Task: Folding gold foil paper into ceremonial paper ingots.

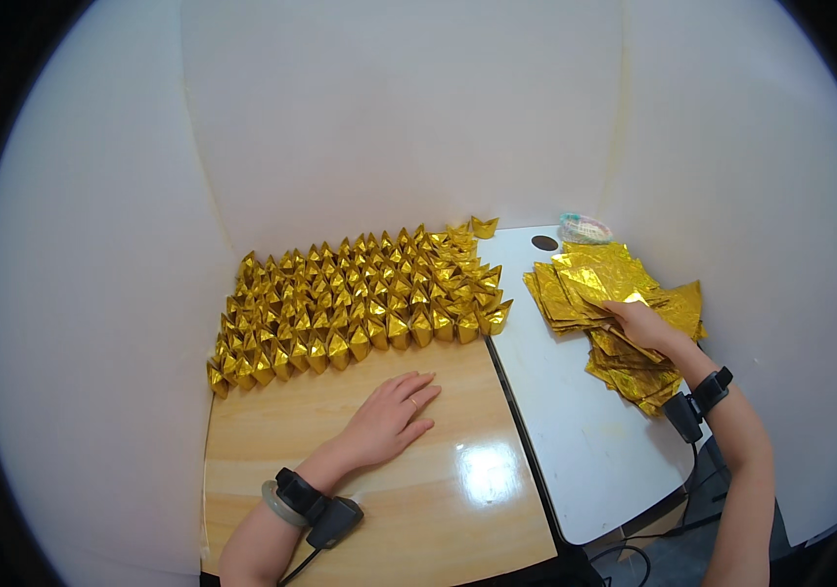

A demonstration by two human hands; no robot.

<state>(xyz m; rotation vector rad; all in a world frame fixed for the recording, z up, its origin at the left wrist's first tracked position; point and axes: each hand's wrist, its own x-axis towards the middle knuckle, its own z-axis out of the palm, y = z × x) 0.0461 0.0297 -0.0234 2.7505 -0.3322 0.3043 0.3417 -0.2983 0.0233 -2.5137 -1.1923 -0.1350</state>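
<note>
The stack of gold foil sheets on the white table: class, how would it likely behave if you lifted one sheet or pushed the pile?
The gold foil sheets look thin and creased, so one is probably light and floppy. Their glossy faces and already fanned-out, uneven pile suggest sheets would slide apart when pushed. The right hand rests on top of them.

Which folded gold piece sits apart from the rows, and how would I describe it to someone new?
Start at the pale wooden tabletop, where rows of small folded gold-foil paper ingots fill the far part. Follow the block to its far right corner, near the white tabletop. The lone gold-foil ingot stands just beyond that corner against the white wall, outside every row.
</note>
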